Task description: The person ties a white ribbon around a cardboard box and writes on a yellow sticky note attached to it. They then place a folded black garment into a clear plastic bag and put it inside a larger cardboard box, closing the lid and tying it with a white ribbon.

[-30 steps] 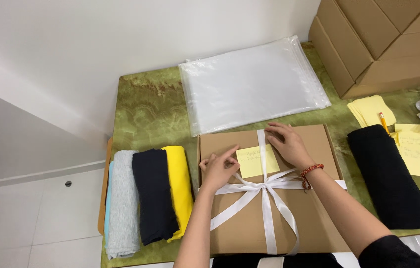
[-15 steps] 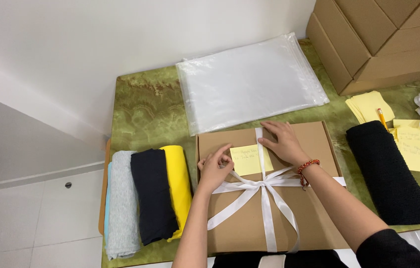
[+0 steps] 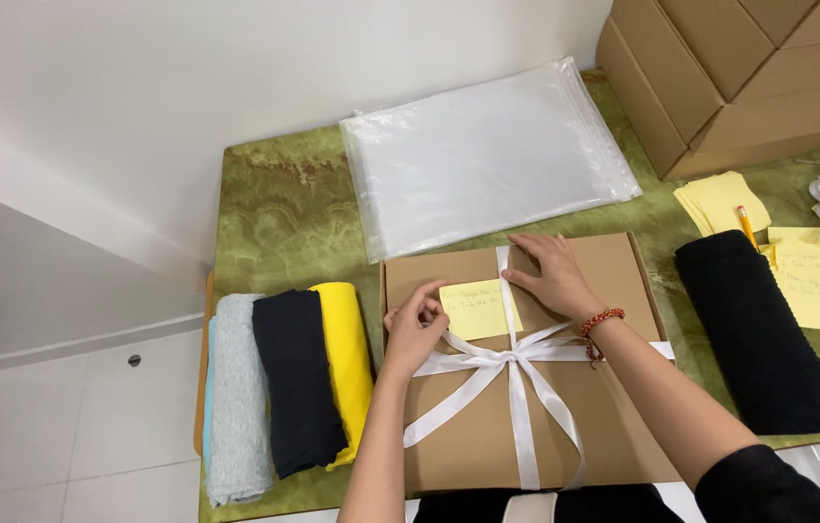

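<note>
Note (image 3: 479,309), yellow and square, lies on the lid of the brown cardboard box (image 3: 526,387) at the middle of the desk (image 3: 284,213), its right edge tucked against the white ribbon (image 3: 511,363) that crosses the lid and ties in a bow below it. I see my left hand (image 3: 413,329) pinching the note's left edge, fingers narrow on the paper, which I judge steadies it. My right hand (image 3: 553,276) lies flat, fingers spread, pressing the ribbon and the note's upper right corner to the lid. Left of the box lie three folded cloths: grey (image 3: 235,397), black (image 3: 298,383) and yellow (image 3: 347,363), side by side and touching. Behind the box rests a clear plastic bag (image 3: 487,160). At right sit a black rolled cloth (image 3: 758,334), more yellow notes (image 3: 817,281), a pencil (image 3: 746,226) and stacked cartons (image 3: 749,77).
</note>
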